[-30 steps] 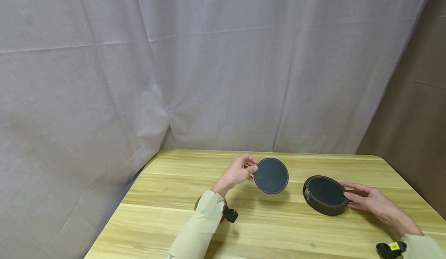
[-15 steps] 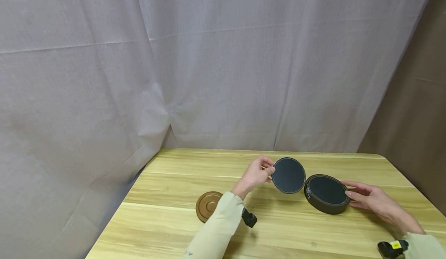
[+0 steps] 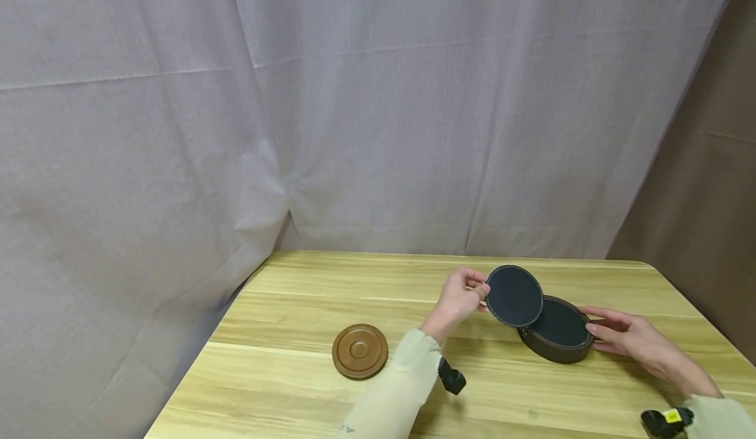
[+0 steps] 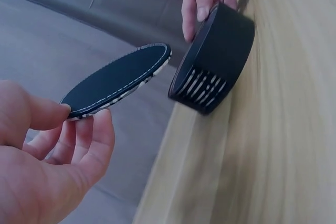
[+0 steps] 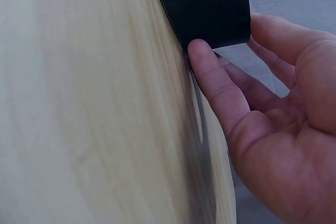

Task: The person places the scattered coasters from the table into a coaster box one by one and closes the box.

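A thin round black coaster with a stitched edge is pinched at its left edge by my left hand. In the left wrist view the thumb lies over the coaster and the fingers are beneath, with the disc tilted in the air. To its right stands a round black coaster holder with another black disc on top. Pale striped edges show through the opening in the holder's side. My right hand grips the holder's right side between thumb and fingers. The raised coaster overlaps the holder's far left part in the head view.
A round brown wooden disc with ringed grooves lies on the wooden table, left of my left forearm. Grey cloth hangs behind the table. Each wrist wears a small black camera.
My left hand has carried the coaster rightward until it overlaps the holder in view. The brown disc, earlier partly covered by the left sleeve, now shows fully. The right hand stays put.
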`<state>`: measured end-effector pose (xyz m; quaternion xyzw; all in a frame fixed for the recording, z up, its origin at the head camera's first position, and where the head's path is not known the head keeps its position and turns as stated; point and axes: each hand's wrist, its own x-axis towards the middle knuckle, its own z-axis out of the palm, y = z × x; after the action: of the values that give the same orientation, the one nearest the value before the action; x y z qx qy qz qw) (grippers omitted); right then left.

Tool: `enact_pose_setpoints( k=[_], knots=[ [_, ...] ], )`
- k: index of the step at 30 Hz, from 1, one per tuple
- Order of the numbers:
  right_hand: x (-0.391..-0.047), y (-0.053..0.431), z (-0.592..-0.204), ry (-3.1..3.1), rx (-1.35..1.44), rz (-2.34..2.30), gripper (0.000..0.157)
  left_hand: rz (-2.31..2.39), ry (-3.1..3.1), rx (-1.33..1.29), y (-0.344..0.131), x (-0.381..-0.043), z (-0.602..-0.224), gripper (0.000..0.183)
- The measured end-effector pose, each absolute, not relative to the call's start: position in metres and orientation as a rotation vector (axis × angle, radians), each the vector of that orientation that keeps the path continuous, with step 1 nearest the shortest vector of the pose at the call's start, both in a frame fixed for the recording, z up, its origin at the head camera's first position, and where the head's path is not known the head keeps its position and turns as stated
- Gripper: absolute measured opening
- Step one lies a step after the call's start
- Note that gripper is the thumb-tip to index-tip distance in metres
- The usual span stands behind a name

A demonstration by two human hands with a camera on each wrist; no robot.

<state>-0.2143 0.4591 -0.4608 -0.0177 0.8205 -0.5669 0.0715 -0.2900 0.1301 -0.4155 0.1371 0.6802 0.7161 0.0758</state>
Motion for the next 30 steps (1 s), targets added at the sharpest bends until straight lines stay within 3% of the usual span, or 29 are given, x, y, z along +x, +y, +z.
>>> enact_pose_setpoints(
  k=[30],
  knots=[
    [-0.213,0.459,-0.459,2.395,-0.072,-1.757,0.046,2.244,1.907,0.115,0.202,-0.271,-0.437,0.019]
  ],
)
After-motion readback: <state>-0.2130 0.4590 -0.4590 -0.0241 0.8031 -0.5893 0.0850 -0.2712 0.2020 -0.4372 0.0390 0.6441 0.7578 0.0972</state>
